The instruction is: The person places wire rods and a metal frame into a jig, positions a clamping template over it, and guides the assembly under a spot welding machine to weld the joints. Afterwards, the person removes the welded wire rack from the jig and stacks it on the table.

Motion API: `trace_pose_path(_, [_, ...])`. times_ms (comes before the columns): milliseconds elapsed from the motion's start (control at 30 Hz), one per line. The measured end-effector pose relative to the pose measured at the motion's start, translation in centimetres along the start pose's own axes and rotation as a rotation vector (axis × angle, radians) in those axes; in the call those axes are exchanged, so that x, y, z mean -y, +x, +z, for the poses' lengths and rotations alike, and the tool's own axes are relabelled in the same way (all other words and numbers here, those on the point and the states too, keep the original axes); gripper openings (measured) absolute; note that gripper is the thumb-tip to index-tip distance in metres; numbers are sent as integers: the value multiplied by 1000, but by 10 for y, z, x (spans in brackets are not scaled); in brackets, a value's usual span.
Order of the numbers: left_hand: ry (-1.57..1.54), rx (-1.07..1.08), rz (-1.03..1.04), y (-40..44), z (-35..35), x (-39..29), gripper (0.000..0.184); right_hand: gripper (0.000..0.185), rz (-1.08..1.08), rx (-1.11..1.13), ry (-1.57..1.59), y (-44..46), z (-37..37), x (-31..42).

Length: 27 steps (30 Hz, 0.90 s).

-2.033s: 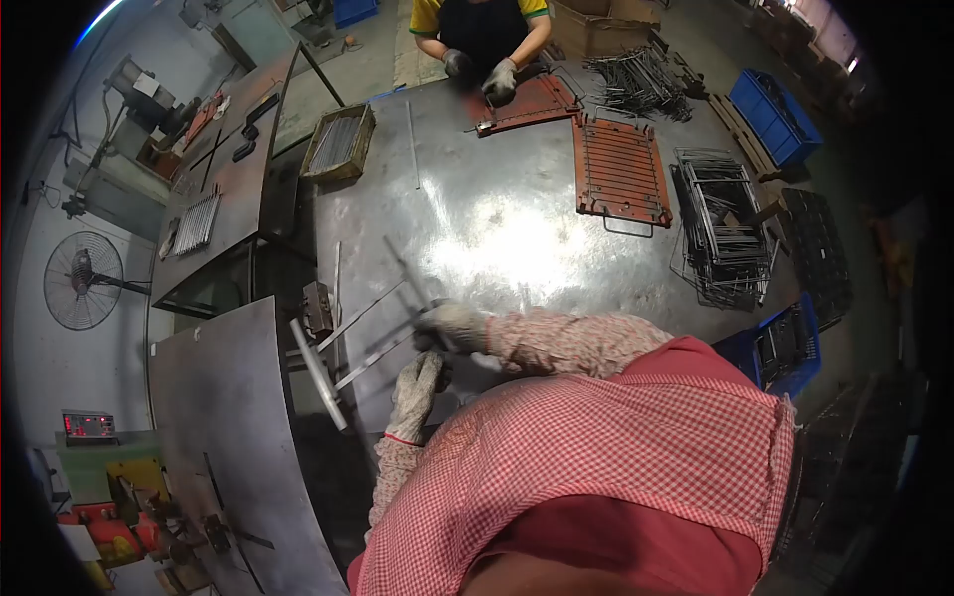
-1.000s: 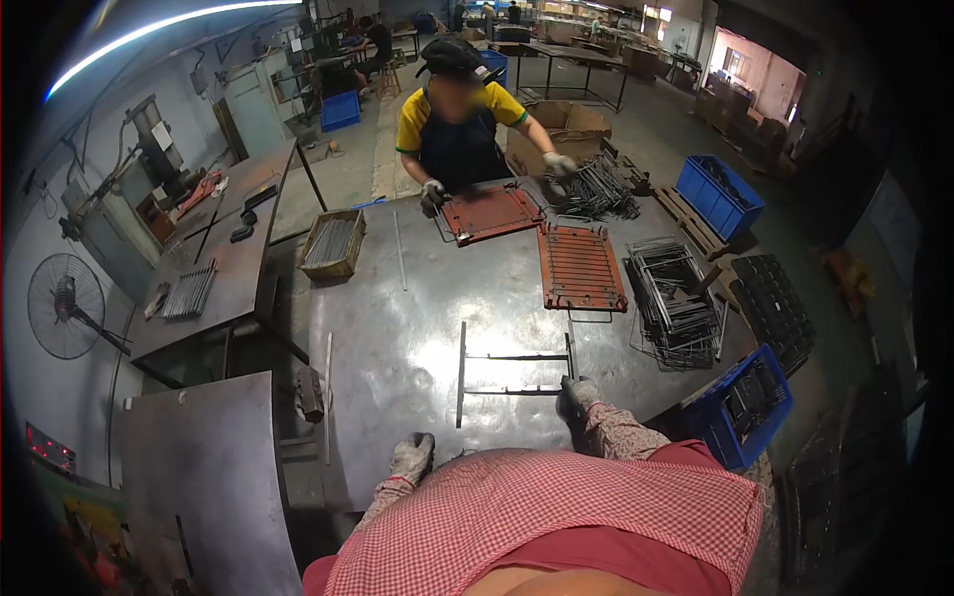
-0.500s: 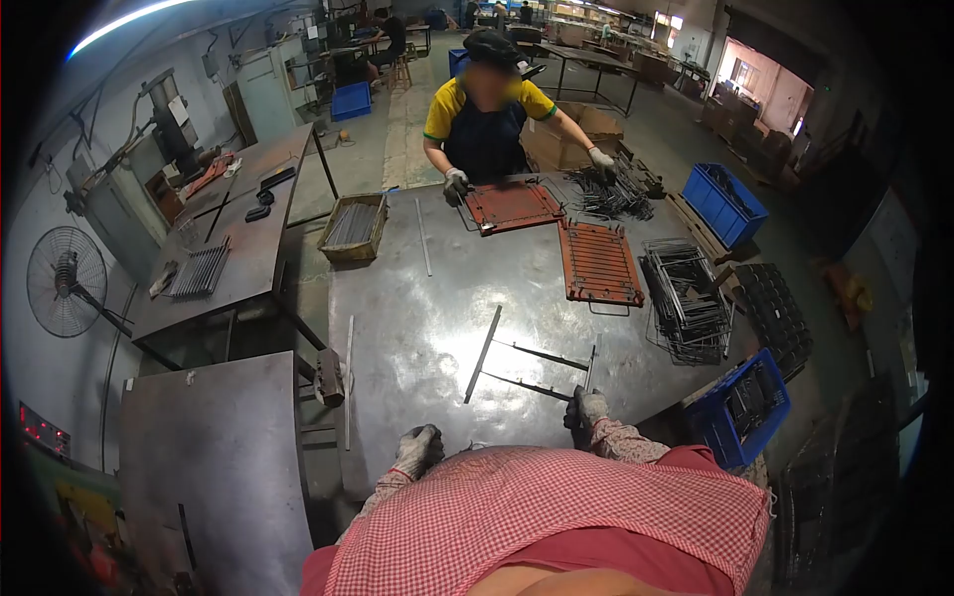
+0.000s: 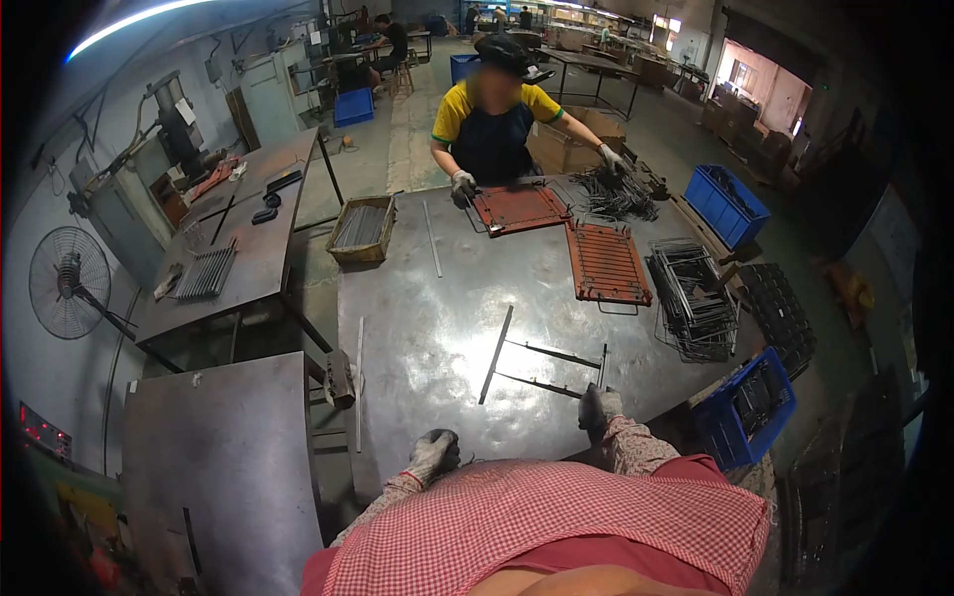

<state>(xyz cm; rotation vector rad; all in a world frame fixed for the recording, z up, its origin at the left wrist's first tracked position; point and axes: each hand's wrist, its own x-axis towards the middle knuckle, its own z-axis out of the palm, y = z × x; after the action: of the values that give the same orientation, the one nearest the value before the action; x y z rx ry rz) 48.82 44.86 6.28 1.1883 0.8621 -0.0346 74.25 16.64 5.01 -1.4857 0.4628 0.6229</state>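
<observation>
Right hand (image 4: 599,405), gloved, lower right of centre: fingers closed round the near end of the right-hand bar of a welded-looking metal frame (image 4: 542,384). Frame sits just right of the middle of the picture, two thin rails joining two longer bars. Gripping one end leaves the rails and the far bar in plain view, probably the reason for that hold. Cannot tell whether the frame rests fully on the bench (image 4: 422,328) or is slightly raised.

Left hand (image 4: 434,452), bottom centre-left, gloved: fingers curled, close to the apron (image 4: 556,507) at the near edge. Cannot tell whether anything is inside; it is well apart from the frame.

Loose metal strip (image 4: 360,387) along the bench's left side, likely put there to stay out of the way. Upper right of the bench: red slotted fixture (image 4: 608,260) with parallel rods across it, presumably spaced by the fixture; beside it, a heap of wire frames (image 4: 696,303), apparently piled to save room. Blue crate (image 4: 731,442) at right, beside the bench, within easy reach I judge.

Across the bench, a co-worker (image 4: 492,134) has one hand by a second red plate (image 4: 524,208), the other at a wire pile (image 4: 621,197).
</observation>
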Motion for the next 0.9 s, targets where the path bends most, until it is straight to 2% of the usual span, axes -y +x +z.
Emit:
trace_pose_path(133, [-22,18,1,3,-3,8,24,23,-22,-15,47,-23,8,11])
trace_pose_path(200, [136,-9,21,-7,3,-5,25,23,-21,-5,37,-17,6,8])
trace_pose_path(533, [174,-50,19,-17,10,-11,27,22,15,26,10,-2,-2,3])
trace_pose_path(600, [258,-63,-40,-19,11,-13,36,23,22,8,-19,-4,-1,5])
trace_pose_path(900, [290,-78,-12,-27,15,-19,34,27,-13,11,-61,5,-4,3])
